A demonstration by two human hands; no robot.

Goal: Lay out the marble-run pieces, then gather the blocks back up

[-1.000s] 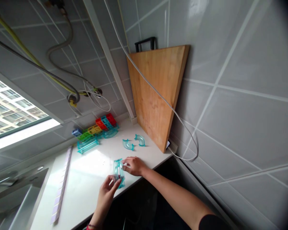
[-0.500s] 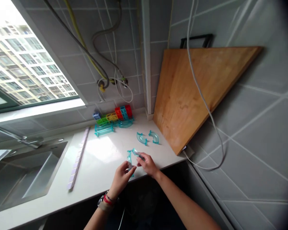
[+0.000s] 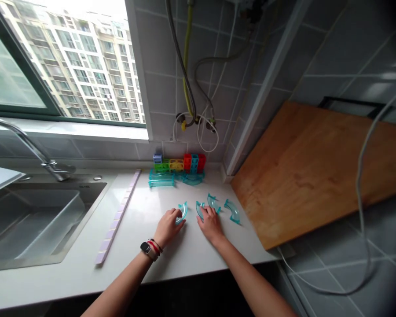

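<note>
My left hand (image 3: 168,225) pinches a translucent teal curved track piece (image 3: 184,211) just above or on the white counter. To its right, my right hand (image 3: 210,224) has its fingers closed on a second curved track piece (image 3: 199,206), partly covered by them. Right behind those fingers lies a third curved track piece (image 3: 214,201); whether it touches the hand I cannot tell. A further curved track piece (image 3: 232,212) rests on the counter at the far right, apart from both hands.
Colourful plastic blocks (image 3: 176,165) and straight teal track pieces (image 3: 161,179) line the back wall. A pale purple strip (image 3: 119,215) lies left, beside the sink (image 3: 99,187) and faucet (image 3: 49,165). A wooden board (image 3: 317,176) leans at the right, with a white cable (image 3: 359,193) hanging before it.
The view has swung left. Both hands have moved farther in from the counter's front edge and apart. The right hand and its piece are now close to the loose curved pieces.
</note>
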